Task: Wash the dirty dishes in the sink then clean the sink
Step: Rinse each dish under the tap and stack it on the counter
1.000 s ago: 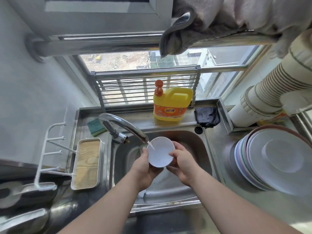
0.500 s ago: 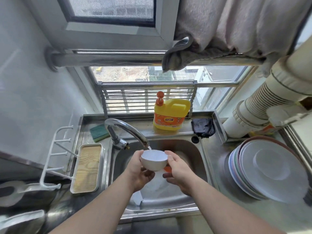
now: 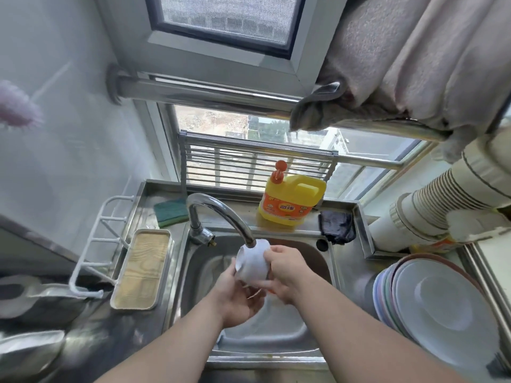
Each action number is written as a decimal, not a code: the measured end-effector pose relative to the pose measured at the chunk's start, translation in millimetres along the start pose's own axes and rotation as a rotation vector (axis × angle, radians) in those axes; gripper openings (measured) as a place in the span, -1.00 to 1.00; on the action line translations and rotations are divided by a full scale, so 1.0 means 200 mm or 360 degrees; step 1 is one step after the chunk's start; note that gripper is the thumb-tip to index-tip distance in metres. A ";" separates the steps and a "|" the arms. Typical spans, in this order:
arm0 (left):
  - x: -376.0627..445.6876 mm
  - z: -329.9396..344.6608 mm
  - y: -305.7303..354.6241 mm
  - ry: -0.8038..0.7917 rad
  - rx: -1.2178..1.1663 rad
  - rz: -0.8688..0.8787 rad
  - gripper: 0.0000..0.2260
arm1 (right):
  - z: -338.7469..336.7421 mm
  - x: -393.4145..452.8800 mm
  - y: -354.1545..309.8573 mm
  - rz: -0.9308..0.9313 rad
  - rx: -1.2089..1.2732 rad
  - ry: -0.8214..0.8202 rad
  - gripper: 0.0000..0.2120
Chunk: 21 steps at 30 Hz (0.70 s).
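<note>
A small white bowl is turned bottom-up under the spout of the steel faucet, over the steel sink. My right hand grips the bowl from the right side. My left hand cups it from below, fingers curled under its rim. Something orange shows just under my right hand; what it is I cannot tell. The water stream is hidden by the bowl.
A yellow detergent jug, a green sponge and a dark cloth sit on the back ledge. Stacked plates fill the right counter. A wood-lined tray and a white wire rack stand left.
The bowl went from facing me, to upright, to bottom-up right under the spout. Both hands turned with it. The camera tilted upward.
</note>
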<state>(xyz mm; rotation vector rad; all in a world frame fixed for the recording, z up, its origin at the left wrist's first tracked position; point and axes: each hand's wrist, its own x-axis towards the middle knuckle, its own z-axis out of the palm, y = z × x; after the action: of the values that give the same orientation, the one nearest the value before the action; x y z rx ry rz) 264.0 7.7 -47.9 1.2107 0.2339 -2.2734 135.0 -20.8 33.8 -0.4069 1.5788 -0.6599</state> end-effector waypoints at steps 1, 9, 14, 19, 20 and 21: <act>0.00 0.00 0.01 -0.0048 -0.0121 0.0008 -0.36 | 0.00 0.00 0.00 0.0052 0.0150 0.0017 -0.84; -0.03 0.07 0.10 -0.0038 0.0014 0.0251 -0.48 | -0.15 0.02 0.15 0.0311 0.0524 0.0014 -0.72; -0.07 0.09 0.11 -0.0141 0.0502 0.0152 -0.51 | -0.21 0.05 0.22 0.0529 0.0870 -0.0082 -0.39; -0.05 0.10 0.13 -0.0057 0.0394 0.0298 -0.79 | -0.12 0.03 0.20 0.0391 0.0635 0.0011 -0.60; -0.04 0.08 0.14 -0.0011 0.0355 0.0350 -0.81 | -0.10 0.03 0.20 0.0301 0.0564 0.0038 -0.51; -0.03 0.07 0.15 0.0029 0.0343 0.0343 -0.75 | -0.09 0.04 0.19 0.0221 0.0507 0.0052 -0.41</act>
<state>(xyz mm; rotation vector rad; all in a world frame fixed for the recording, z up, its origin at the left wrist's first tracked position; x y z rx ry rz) 273.7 -19.2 -31.8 1.2959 -0.1335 -2.1404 121.8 6.6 4.4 -0.0498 1.4859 -0.7975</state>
